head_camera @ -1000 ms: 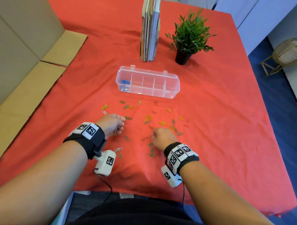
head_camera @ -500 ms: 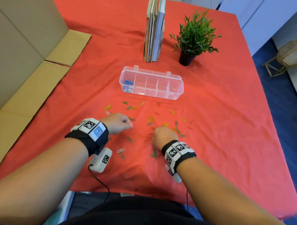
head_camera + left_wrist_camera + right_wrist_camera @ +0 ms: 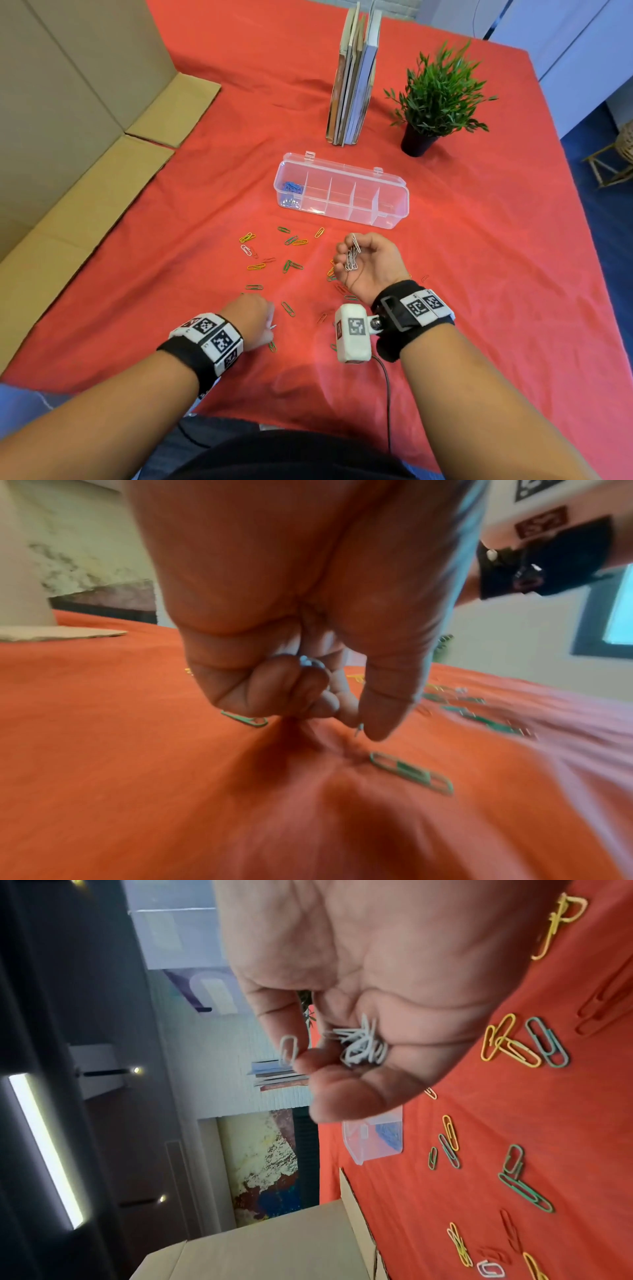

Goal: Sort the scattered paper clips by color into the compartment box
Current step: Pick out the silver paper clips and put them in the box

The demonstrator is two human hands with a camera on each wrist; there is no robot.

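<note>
A clear compartment box (image 3: 394,192) lies on the red cloth, with blue clips (image 3: 291,190) in its leftmost compartment. Green, yellow, red and white paper clips (image 3: 291,265) are scattered in front of it. My right hand (image 3: 346,257) is turned palm up above the scatter and holds a bunch of white clips (image 3: 352,256), which show in its curled fingers in the right wrist view (image 3: 363,1045). My left hand (image 3: 269,322) is down on the cloth, nearer to me. Its thumb and forefinger pinch a white clip (image 3: 358,730), with green clips (image 3: 411,773) beside it.
Upright books (image 3: 354,78) and a potted plant (image 3: 435,99) stand behind the box. A large cardboard box (image 3: 68,102) with open flaps fills the left side. The table's right edge drops to a blue floor (image 3: 609,212).
My right hand has lifted off the cloth and turned palm up, showing the white clips. My left hand has drawn back toward me and come down on a white clip.
</note>
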